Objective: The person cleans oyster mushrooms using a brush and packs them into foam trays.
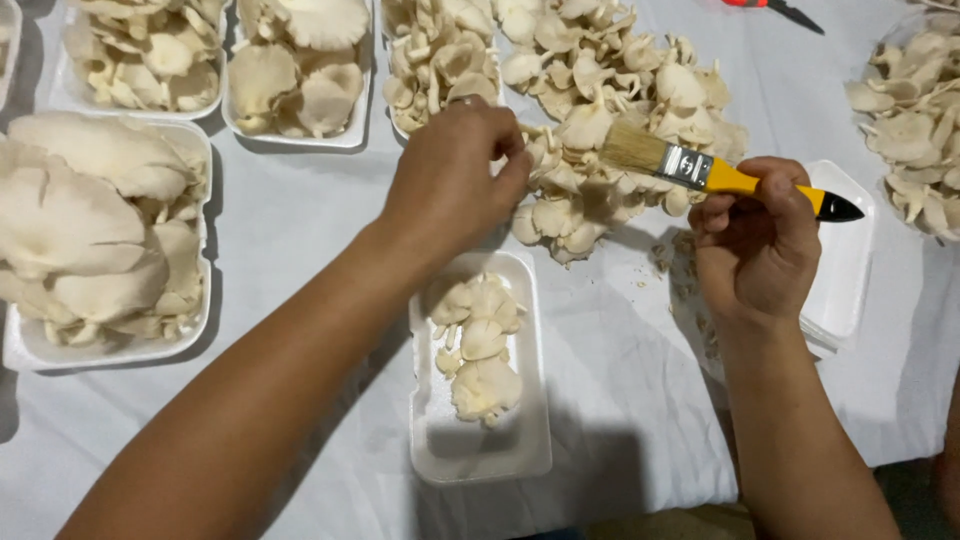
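Note:
My left hand (455, 170) reaches into a loose heap of pale oyster mushrooms (600, 100) on the white cloth, fingers curled on a cluster at the heap's near edge. My right hand (755, 240) grips a paintbrush (700, 170) with a yellow and black handle, its bristles resting against the heap. Just below my left hand sits a white foam tray (480, 450) holding a few mushrooms (480, 345) in its upper half.
Filled foam trays of mushrooms stand at the left (100, 340) and along the top (295, 135). A stack of foam trays (845, 270) lies under my right hand. More mushrooms (915, 120) sit far right, and scissors with red handles (775, 8) at the top.

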